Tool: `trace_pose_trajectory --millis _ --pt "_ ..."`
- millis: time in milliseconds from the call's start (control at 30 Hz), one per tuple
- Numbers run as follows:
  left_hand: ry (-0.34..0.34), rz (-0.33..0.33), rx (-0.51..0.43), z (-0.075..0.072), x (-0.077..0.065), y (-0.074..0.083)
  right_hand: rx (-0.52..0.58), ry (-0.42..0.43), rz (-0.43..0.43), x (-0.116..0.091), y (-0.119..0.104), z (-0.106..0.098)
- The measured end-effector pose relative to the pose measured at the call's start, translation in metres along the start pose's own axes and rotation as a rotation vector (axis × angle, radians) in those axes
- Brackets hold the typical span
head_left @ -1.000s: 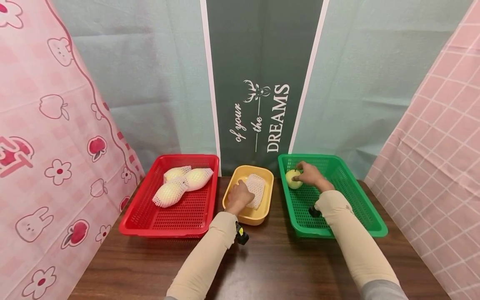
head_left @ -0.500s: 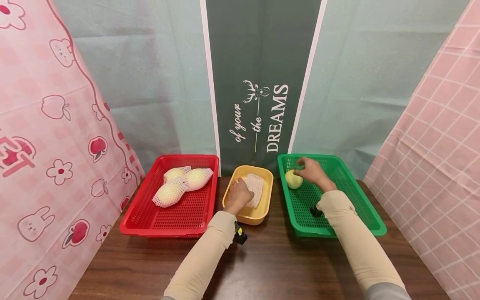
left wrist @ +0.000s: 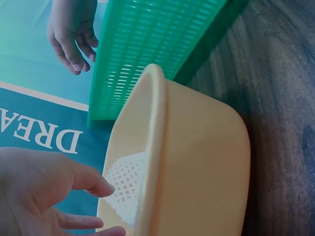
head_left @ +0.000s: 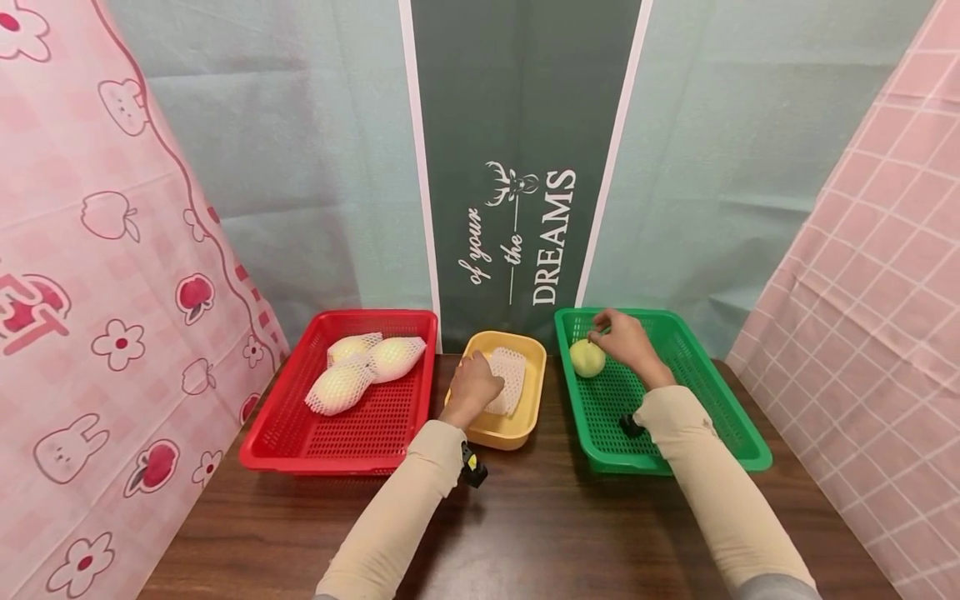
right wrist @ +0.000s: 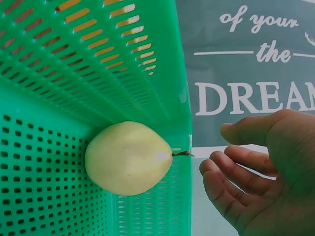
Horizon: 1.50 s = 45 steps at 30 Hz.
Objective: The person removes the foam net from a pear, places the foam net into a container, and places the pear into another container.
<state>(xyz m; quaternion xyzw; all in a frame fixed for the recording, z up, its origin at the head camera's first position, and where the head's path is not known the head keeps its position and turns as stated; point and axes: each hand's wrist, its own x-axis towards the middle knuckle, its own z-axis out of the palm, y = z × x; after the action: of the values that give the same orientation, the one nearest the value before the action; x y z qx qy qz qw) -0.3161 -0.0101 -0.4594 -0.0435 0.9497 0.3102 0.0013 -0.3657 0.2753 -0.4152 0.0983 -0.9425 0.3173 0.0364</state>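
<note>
A pale yellow pear (head_left: 587, 358) sits in the far left corner of the green basket (head_left: 626, 460), its stem (right wrist: 181, 153) showing in the right wrist view. Just above the pear is my right hand (head_left: 626, 340); in the right wrist view its fingers are loosely bent, apart from the fruit and holding nothing. My left hand (head_left: 474, 387) is over the left side of the yellow tub (head_left: 501, 437). Its thumb and fingers are spread in the left wrist view, near a white foam net sleeve (left wrist: 125, 179) in the tub. Whether a fingertip touches the sleeve, I cannot tell.
To the left stands a red basket (head_left: 330, 458) with three fruits in foam nets (head_left: 341, 387). All the containers are on a dark wooden table (head_left: 540, 533). A printed cloth (head_left: 525, 100) hangs behind them, and pink cloths hang at both sides.
My right hand has let go of the pear and risen slightly above it. The pear remains in its corner. My left hand has shifted slightly left over the tub.
</note>
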Motion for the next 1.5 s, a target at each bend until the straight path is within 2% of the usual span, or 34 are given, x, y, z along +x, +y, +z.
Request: trace_pose_trajectory --millis 200,400,633,800,967,1233,1500 --pt "0.001 0.040 -0.029 -0.010 0.000 0.001 0.020 0.047 -0.013 -0.006 -0.010 0.001" --pt "0.031 0.118 -0.031 -0.013 0.001 0.001 0.056 0.048 -0.020 -0.012 -0.025 0.004" --pt "0.034 0.166 -0.034 -0.016 0.004 0.003 0.074 0.079 -0.037 -0.018 -0.039 0.010" --pt "0.070 0.211 -0.029 -0.023 0.002 0.004 0.082 0.090 -0.066 -0.022 -0.048 0.013" --pt "0.082 0.238 -0.039 -0.032 -0.001 0.004 0.093 0.099 -0.059 -0.027 -0.057 0.018" --pt "0.116 0.280 -0.038 -0.039 0.000 -0.001 0.188 0.075 -0.031 -0.039 -0.065 0.026" --pt "0.101 0.311 -0.099 -0.049 0.001 -0.008 0.208 0.081 -0.029 -0.046 -0.073 0.030"
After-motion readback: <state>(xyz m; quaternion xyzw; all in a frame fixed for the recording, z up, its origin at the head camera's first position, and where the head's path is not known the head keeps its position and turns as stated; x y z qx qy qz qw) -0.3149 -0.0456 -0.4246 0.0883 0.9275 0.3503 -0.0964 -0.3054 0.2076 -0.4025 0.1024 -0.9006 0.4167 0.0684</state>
